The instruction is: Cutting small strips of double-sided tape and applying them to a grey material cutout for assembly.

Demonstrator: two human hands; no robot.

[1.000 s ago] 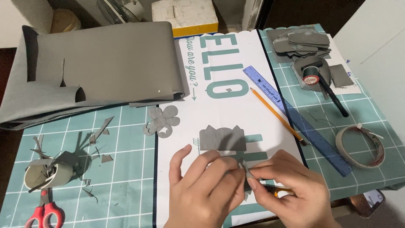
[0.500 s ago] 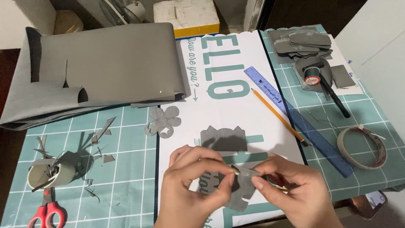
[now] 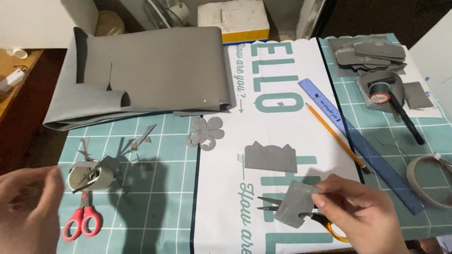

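Observation:
My right hand (image 3: 360, 214) pinches a small grey cut piece (image 3: 295, 203) between thumb and fingers, just above the white printed sheet (image 3: 282, 61). Under that piece lie small scissors with an orange handle (image 3: 335, 230), their dark blades pointing left. My left hand (image 3: 26, 209) is blurred at the lower left edge, holds nothing, and has its fingers loosely apart. It is nearest to a small roll stuffed with grey scraps (image 3: 89, 176) and red-handled scissors (image 3: 82, 221). A grey crown-shaped piece (image 3: 270, 157) lies on the sheet above my right hand.
A large folded grey sheet (image 3: 141, 70) covers the far left of the green cutting mat (image 3: 155, 197). A flower-shaped cutout (image 3: 205, 133), a pencil (image 3: 334, 134) and a blue ruler (image 3: 362, 146) lie mid-table. At the right are stacked grey pieces (image 3: 372, 51), a black marker (image 3: 402, 117) and a tape roll (image 3: 428, 181).
Both hands were together on the small grey piece. My left hand has let go and swung far left; my right hand now holds the piece alone, with the orange-handled scissors showing beneath.

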